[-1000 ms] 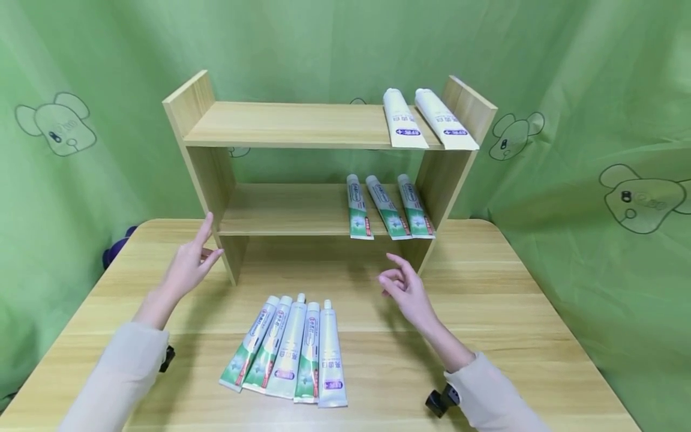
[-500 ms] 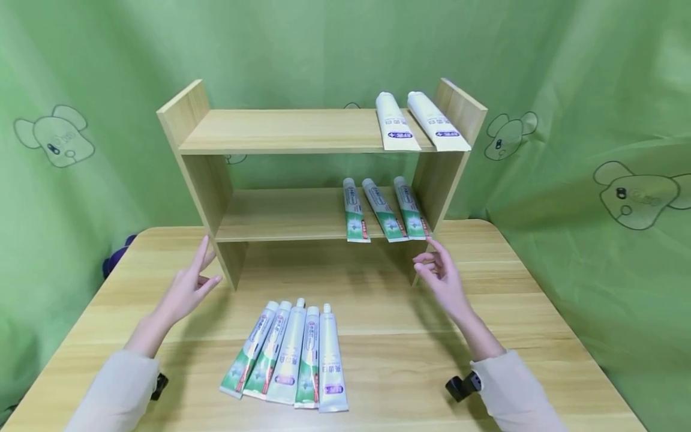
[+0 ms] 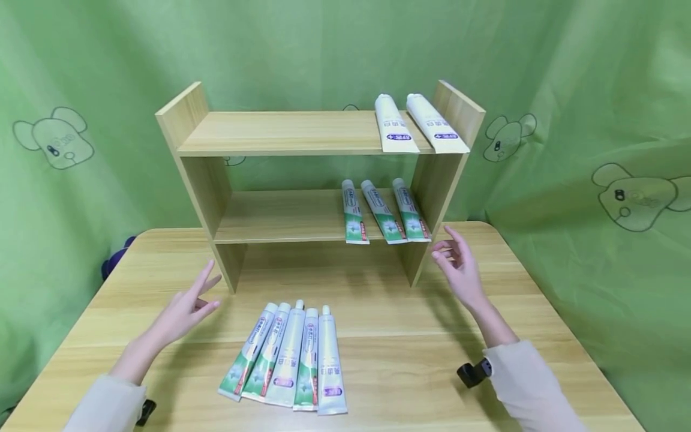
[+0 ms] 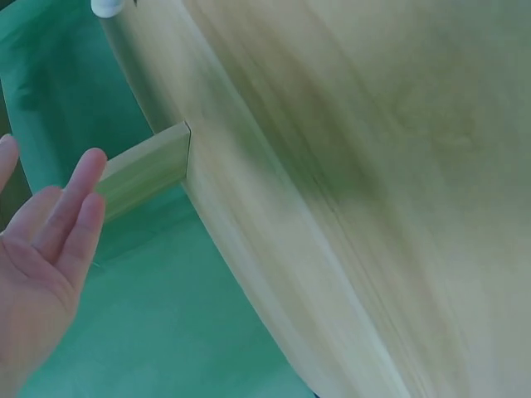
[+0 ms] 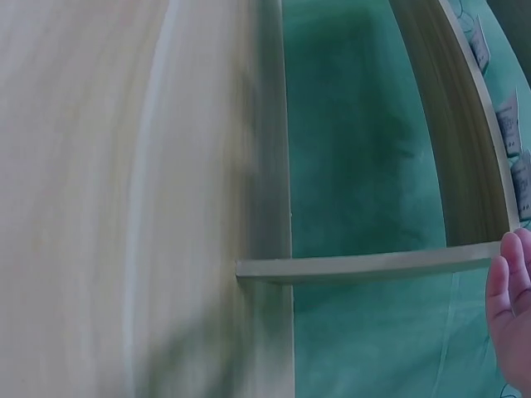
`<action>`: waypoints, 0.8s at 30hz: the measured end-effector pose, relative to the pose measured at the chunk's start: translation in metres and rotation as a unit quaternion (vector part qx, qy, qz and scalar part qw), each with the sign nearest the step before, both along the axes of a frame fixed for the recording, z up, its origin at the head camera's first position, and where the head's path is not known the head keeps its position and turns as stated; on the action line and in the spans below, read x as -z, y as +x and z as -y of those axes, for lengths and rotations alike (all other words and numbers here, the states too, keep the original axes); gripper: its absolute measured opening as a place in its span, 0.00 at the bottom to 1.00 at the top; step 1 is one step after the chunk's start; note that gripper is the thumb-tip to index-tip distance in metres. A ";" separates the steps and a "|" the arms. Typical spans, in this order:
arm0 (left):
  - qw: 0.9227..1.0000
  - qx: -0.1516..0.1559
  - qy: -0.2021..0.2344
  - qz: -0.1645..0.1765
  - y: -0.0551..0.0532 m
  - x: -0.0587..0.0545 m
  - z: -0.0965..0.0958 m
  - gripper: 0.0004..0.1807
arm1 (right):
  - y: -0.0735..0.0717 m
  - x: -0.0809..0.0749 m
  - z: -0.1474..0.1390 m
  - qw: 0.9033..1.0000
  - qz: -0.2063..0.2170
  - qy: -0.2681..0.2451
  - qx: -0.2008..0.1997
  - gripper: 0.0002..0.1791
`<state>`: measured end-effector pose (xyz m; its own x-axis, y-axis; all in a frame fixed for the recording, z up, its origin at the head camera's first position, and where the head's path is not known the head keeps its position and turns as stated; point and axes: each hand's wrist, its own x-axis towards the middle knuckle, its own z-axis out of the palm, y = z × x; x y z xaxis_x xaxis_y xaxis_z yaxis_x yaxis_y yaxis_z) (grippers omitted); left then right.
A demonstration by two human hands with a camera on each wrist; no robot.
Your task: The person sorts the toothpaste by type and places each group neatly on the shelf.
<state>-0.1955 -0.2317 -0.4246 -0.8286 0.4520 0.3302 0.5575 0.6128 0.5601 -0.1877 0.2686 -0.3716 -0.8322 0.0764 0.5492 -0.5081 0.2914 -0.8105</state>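
My left hand [image 3: 182, 312] hovers over the table at the shelf's left foot, fingers relaxed and holding nothing. On the other side my right hand [image 3: 460, 267] is beside the shelf's right side panel, loosely bent and holding nothing. Between them a row of several toothpaste tubes lies fanned on the table, green-and-white ones [image 3: 249, 354] mixed with pale ones with a purple label [image 3: 330, 366]. On the middle board of the wooden shelf [image 3: 281, 222] rest three green-and-white toothpaste tubes [image 3: 382, 213], at the right. Two white toothpaste tubes [image 3: 395, 125] lie at the right of the top board.
The wooden table [image 3: 388, 372] carries the two-board shelf near its back edge. A green curtain [image 3: 302, 48] with mouse drawings hangs behind and at the sides. A dark purple object [image 3: 114, 259] shows past the table's left edge. Black wrist cameras [image 3: 474, 373] sit at both cuffs.
My right hand has moved rightward from in front of the shelf to beside its right panel. The left hand has drawn down toward me. The head view has shifted slightly; the tubes stay put.
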 end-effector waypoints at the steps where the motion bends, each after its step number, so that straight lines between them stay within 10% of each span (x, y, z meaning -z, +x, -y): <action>1: 1.000 0.002 -0.002 0.008 0.001 0.001 0.000 0.46 | -0.001 -0.001 -0.001 1.000 -0.001 0.003 0.002 0.29; 16: 0.992 0.031 0.003 0.125 0.012 0.014 -0.005 0.44 | -0.036 0.004 -0.025 0.991 -0.089 0.092 0.023 0.29; 24: 0.979 0.062 0.024 0.191 0.018 0.019 -0.010 0.44 | -0.056 0.003 -0.040 0.923 -0.227 0.310 0.038 0.31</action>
